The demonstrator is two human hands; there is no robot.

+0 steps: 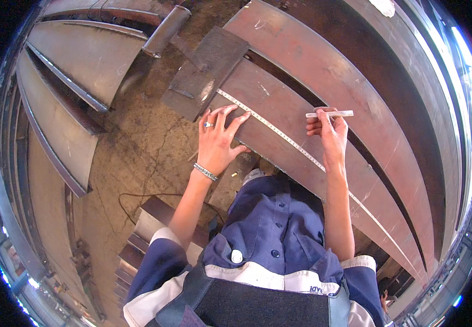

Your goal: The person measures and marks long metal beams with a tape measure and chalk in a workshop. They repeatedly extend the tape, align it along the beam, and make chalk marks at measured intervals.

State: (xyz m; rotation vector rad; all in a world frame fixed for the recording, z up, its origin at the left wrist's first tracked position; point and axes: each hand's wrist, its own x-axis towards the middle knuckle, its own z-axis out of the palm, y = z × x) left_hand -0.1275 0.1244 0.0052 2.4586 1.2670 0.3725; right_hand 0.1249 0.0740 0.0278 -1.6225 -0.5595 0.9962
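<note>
A pale measuring tape (pixel 285 136) lies stretched along the flat face of a reddish-brown steel beam (pixel 301 120). My left hand (pixel 218 141), wearing a ring and a chain bracelet, rests at the beam's near edge. Its fingers are spread, and the index fingertip reaches the tape near its far-left end. Above the beam, right of the middle, my right hand (pixel 331 133) pinches a white chalk stick (pixel 339 114), held roughly level. The tape passes beneath my right wrist. At the beam's left end, the tape's tip meets a dark, rough steel plate (pixel 219 54).
Another curved-looking steel beam (pixel 334 60) lies beyond, with a dark gap between. More beams (pixel 86 54) stand at the left, near a metal cylinder (pixel 166 31). Stacked steel pieces (pixel 151 218) and a thin cable (pixel 137 194) lie on the stained floor (pixel 137 147).
</note>
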